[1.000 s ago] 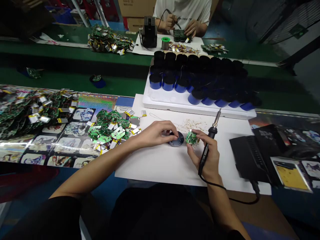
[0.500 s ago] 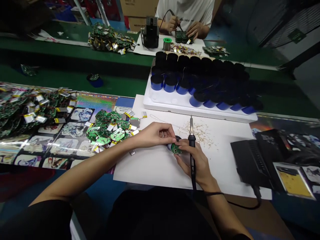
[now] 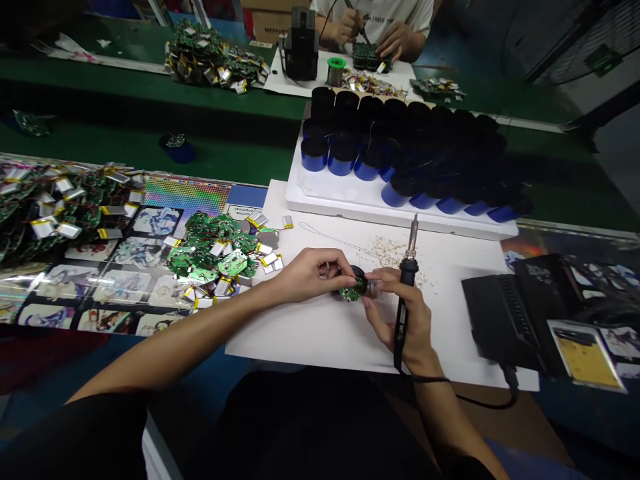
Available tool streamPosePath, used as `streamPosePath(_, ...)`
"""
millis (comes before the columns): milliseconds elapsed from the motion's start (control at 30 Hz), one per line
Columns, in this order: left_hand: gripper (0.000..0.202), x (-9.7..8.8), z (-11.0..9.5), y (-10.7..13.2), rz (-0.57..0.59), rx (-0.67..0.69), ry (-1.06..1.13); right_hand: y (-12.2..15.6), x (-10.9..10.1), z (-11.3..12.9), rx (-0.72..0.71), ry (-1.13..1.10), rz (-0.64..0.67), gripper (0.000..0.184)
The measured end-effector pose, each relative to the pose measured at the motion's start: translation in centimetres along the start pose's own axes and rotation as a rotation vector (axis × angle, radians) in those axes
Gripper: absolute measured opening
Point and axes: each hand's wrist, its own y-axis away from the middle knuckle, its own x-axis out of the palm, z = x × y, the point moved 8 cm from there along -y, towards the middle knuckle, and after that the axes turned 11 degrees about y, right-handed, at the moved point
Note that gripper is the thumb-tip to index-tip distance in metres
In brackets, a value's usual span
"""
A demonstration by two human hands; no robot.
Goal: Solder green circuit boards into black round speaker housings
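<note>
My left hand point(image 3: 315, 275) is closed, thumb and fingers pinching a small green circuit board point(image 3: 349, 293) at a dark round part. My right hand point(image 3: 413, 320) keeps a black soldering iron point(image 3: 401, 317) against its fingers, the metal tip pointing up and away from me. The right thumb and fingertips also meet at the right edge of the board, around a small piece too covered to name. Left of my hands lies a heap of green circuit boards point(image 3: 233, 263) with silver pouch batteries wired to them.
Beyond the white sheet point(image 3: 300, 333), a white foam tray point(image 3: 330, 197) bears rows of blue and black cups. A black soldering station point(image 3: 493, 327) stands at right. A bigger board heap point(image 3: 60, 207) lies left. A co-worker's hands point(image 3: 375, 37) work across the bench.
The board has turned between my fingers and shows more of its dark round part. My right hand has shifted slightly right, and the soldering iron leans further right.
</note>
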Motion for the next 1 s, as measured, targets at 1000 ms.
streamPosePath(1000, 0.024, 0.6, -2.3, 0.4, 0.055, 0.206, -0.190, -1.3, 0.4, 0.7, 0.069, -0.057, -0.107, 0.041)
